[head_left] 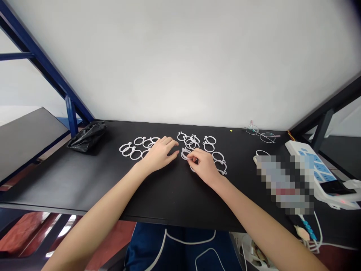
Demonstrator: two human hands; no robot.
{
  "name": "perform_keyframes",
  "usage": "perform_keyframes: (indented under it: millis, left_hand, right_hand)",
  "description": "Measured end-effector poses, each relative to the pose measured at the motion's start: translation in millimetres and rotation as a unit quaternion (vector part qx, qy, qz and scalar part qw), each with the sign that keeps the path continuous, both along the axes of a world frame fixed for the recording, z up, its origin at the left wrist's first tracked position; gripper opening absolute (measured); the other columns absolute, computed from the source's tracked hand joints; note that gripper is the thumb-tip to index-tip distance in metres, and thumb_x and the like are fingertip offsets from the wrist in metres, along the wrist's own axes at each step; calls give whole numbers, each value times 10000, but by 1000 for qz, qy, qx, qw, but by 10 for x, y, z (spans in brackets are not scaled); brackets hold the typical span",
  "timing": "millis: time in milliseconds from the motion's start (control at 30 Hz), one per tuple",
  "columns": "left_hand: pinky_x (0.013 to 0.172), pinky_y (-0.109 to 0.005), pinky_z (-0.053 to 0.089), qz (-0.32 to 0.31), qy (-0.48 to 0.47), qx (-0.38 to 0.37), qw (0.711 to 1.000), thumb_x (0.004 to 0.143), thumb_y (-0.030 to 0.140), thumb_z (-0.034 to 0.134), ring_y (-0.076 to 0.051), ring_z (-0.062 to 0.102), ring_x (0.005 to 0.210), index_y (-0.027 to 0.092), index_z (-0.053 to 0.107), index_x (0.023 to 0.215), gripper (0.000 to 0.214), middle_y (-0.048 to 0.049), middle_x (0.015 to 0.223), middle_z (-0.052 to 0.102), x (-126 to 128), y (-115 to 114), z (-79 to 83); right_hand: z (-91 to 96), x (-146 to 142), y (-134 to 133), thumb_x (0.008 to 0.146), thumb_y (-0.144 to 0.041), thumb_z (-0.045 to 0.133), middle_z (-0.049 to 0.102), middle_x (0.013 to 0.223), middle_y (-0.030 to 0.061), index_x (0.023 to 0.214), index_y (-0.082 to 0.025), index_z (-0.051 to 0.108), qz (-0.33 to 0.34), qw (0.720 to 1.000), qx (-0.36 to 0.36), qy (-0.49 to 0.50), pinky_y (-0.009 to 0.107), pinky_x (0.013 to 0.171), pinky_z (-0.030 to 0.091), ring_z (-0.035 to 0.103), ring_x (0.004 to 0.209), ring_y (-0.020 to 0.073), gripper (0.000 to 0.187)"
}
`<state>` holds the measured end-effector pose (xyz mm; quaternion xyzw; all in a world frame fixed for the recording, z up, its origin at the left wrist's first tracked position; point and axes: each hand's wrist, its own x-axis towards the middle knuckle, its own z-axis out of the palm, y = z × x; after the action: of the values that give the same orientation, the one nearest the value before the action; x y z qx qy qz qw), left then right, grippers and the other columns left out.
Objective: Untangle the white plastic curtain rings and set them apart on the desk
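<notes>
Thin white ring with a small eyelet, plastic by its look (182, 153): held over the middle of the flat black desk (169, 195); whether a second ring is overlapped with it cannot be told.
Right bare hand (204, 165): closed to a narrow pinch, the ring's near edge caught between thumb and forefinger.
Left bare hand (160, 154): held wide, palm down, thumb and fingers parted, nothing seen in the grasp; the gap is turned toward the pinched ring.
Ring step: by the look of it, one ring is being singled out and handled; a steady pinch is called for, with the eyelet kept clear of its neighbours and the left hand's gap free to receive or brace it.
Left group of white rings (133, 149): spread beside the left hand, some overlapped, some partly covered by it.
Right group of white rings (192, 141): strewn beyond and beside the right hand, several overlapped.
Desk edges: a crumpled black plastic bag (88, 137) is seen at far left; thin-framed eyeglasses (267, 137) and a white power strip with blue sockets (318, 167) at right.
</notes>
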<state>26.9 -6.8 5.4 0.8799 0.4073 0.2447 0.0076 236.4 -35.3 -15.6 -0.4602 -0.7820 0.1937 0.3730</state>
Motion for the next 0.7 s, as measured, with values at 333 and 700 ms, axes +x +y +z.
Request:
perform_keyframes:
  millis: [333,700]
  left_hand:
    - [810,-354,464,-76,-30,-36,996,924,164,430,-215,588,881,180,537,1159,259,-81,995,629,104,-110,38]
    - [771,-312,465,-123,-70,-51,989,1014,267,337,-181,575,820,159,569,1052,259,-81,918,618,183,-206,96]
  right_hand:
    - [12,-36,-37,800,-75,532,585,722,10,634,-206,509,50,998,9,33,263,589,470,554,651,146,213]
    - [59,-70,-79,827,-110,591,638,852,29,737,-200,609,44,999,-11,-10,278,650,504,591,689,147,128]
